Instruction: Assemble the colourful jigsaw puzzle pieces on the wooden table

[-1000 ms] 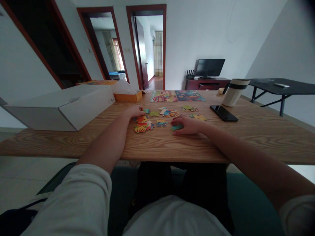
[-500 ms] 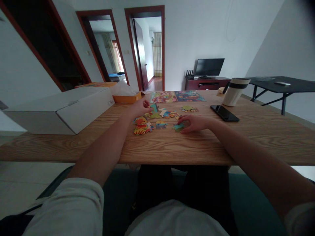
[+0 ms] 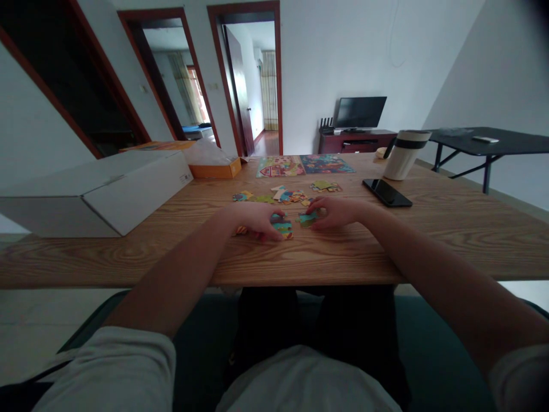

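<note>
My left hand (image 3: 262, 220) is closed on a teal and green jigsaw puzzle piece (image 3: 283, 227) low over the wooden table, with orange at its lower edge; the fingers cover part of it. To its right, my right hand (image 3: 334, 212) grips a smaller teal-green puzzle piece (image 3: 305, 220) by its right side. A narrow gap separates the two. Behind my hands lie a heap of loose puzzle pieces (image 3: 292, 196) and a small stack of pieces (image 3: 325, 186). Other pieces sit partly hidden beneath my left hand.
Two colourful picture sheets (image 3: 281, 166) lie at the table's far side. At left stand a long white box (image 3: 128, 194) and an orange tissue box (image 3: 217, 169). On the right are a black phone (image 3: 386, 193) and a cream mug (image 3: 405, 157) with a dark band.
My left hand has come down and right from the heap with a puzzle piece, closer to my right hand. My right hand keeps its piece nearly in place. The view has shifted slightly.
</note>
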Action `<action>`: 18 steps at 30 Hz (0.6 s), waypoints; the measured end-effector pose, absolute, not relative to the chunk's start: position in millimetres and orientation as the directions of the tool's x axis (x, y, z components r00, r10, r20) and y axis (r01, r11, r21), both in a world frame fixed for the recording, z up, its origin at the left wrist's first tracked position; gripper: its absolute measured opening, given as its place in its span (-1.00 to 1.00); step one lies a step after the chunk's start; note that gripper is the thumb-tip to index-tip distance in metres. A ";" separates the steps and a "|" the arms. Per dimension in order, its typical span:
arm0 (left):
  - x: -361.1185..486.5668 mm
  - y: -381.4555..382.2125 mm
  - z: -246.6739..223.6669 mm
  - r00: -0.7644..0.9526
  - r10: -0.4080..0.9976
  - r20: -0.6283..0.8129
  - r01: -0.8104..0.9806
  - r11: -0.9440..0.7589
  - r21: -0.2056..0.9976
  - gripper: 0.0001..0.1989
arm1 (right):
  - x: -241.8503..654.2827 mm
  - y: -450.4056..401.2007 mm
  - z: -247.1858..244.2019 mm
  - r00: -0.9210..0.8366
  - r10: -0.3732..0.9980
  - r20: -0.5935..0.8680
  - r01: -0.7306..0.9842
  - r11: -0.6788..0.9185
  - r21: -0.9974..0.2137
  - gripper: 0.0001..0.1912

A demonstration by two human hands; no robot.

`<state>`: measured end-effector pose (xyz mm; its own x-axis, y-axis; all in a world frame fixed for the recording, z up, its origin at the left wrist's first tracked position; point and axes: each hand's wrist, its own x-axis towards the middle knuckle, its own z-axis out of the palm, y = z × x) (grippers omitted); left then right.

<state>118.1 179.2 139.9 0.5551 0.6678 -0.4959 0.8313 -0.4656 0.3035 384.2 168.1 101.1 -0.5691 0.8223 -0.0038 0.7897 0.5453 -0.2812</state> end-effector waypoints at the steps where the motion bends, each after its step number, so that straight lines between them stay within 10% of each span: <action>1: 116.1 181.6 139.5 0.555 0.687 -0.469 0.831 -0.485 0.273 -0.02 | 382.9 166.4 102.9 -0.576 0.817 -0.011 0.787 0.551 -0.277 -0.51; 6: 116.0 190.0 132.7 0.652 0.701 -0.288 0.758 -0.616 0.215 -0.23 | 375.4 158.2 107.8 -0.572 0.818 -0.061 0.796 0.536 -0.282 -0.57; 18: 120.5 179.5 140.8 0.663 0.645 -0.379 0.736 -0.654 0.176 -0.22 | 362.0 136.7 123.1 -0.581 0.793 -0.185 0.803 0.521 -0.289 -0.35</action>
